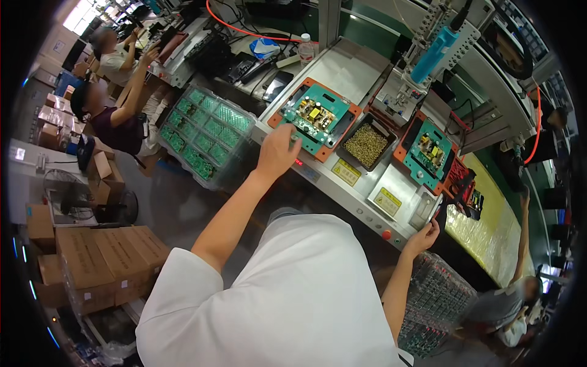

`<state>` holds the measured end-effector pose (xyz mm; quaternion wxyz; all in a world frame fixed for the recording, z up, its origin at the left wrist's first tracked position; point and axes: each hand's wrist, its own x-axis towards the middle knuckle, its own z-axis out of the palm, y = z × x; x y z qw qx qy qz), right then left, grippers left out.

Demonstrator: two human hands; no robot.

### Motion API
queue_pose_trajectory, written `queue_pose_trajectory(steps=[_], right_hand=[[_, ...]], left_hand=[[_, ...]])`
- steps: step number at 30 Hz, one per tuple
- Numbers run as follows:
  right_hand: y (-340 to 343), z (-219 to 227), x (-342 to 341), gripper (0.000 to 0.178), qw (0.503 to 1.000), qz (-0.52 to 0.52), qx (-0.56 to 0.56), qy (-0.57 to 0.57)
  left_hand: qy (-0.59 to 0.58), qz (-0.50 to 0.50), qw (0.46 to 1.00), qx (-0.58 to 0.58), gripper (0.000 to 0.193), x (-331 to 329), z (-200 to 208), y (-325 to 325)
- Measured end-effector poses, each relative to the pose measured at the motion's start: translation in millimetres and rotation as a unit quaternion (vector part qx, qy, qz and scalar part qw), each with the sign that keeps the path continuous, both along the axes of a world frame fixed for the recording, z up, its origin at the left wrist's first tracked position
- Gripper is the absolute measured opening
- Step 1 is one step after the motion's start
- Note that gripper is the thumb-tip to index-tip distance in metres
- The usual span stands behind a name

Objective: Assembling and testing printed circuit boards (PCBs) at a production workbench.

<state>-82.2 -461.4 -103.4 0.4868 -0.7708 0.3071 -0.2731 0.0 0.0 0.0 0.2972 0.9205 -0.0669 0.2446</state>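
Note:
My left hand (279, 150) is at the near left edge of a teal and orange fixture (322, 148), its thumb apart from its fingers and nothing visible in it. In that fixture lies a circuit board (313, 115) with a yellow transformer. My right hand (422, 238) is at the machine's front right corner, fingers bent together beside a small dark and red part; what they hold, if anything, is hidden. Above it, a second fixture (419, 174) carries another circuit board (430, 151). Between the fixtures stands a black bin (367, 166) of small brass-coloured pieces.
A blue electric screwdriver (435, 54) hangs over the machine. At left is a clear divided tray (211, 174) of green boards. A red button (386, 235) sits on the machine's front. More stacked boards (437, 300) stand at lower right. Other people work on both sides.

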Motion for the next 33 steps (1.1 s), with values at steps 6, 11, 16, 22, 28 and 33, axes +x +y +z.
queue_pose_trajectory(steps=[6, 11, 16, 22, 28, 33], right_hand=[[-20, 0, -37, 0.024, 0.998, 0.042, -0.021, 0.037], [-78, 55, -40, 0.020, 0.995, 0.062, -0.075, -0.026], [-10, 142, -18, 0.015, 0.987, 0.157, 0.007, -0.019], [113, 222, 36, 0.011, 0.854, 0.492, -0.151, -0.075], [201, 206, 97, 0.015, 0.829, 0.529, -0.174, 0.042], [226, 150, 142, 0.019, 0.807, 0.481, -0.338, 0.047]], left_hand=[[0.092, 0.013, 0.994, 0.049, 0.030, -9, 2, -8], [-0.001, -0.071, 0.997, 0.041, 0.035, -47, 20, -30], [-0.163, -0.143, 0.972, 0.085, 0.032, -16, 40, -6], [-0.117, -0.177, 0.972, -0.099, 0.028, 157, 103, -40], [0.042, -0.177, 0.980, -0.085, 0.042, 262, 19, -78], [0.180, -0.224, 0.951, -0.114, 0.054, 249, -19, -67]])
